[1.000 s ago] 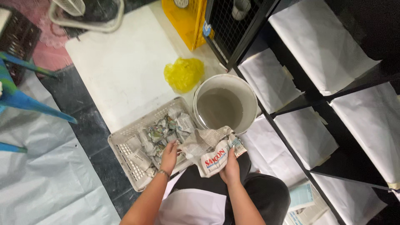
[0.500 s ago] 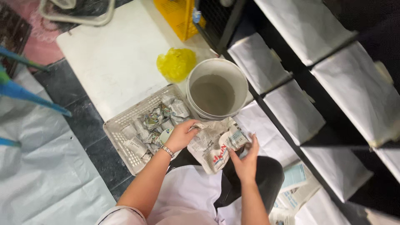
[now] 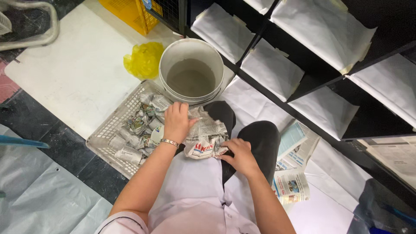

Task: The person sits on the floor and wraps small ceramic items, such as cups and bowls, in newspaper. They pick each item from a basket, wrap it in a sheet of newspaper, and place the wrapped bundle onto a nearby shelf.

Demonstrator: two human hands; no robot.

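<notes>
We looked straight down on a person seated on the floor, dark trousers, pale shirt. The crumpled newspaper bundle (image 3: 203, 138) sat on their lap, just below the bucket. The left hand (image 3: 177, 122), bracelet at the wrist, lay on the bundle's upper left edge with fingers curled down over the paper, gripping it. The right hand (image 3: 240, 156) pressed the bundle's lower right corner, fingers bent and pinching the paper.

Just left of the lap stood a white plastic basket (image 3: 108, 134), lattice-walled, holding many small newspaper-wrapped parcels (image 3: 138, 130). Touching its far corner was a white bucket (image 3: 190, 71) with grey liquid or paste inside. A yellow plastic bag (image 3: 144, 60) lay crumpled beside the bucket on a white board (image 3: 73, 73) covering dark floor tiles. Grey plastic sheeting (image 3: 39, 199) spread at lower left. A yellow crate (image 3: 130, 15) stood at the top.

To the right ran a black shelf unit (image 3: 320, 82), its compartments lined with white paper taped in place. Loose newspapers (image 3: 290, 173) lay on white sheeting by the right knee.
</notes>
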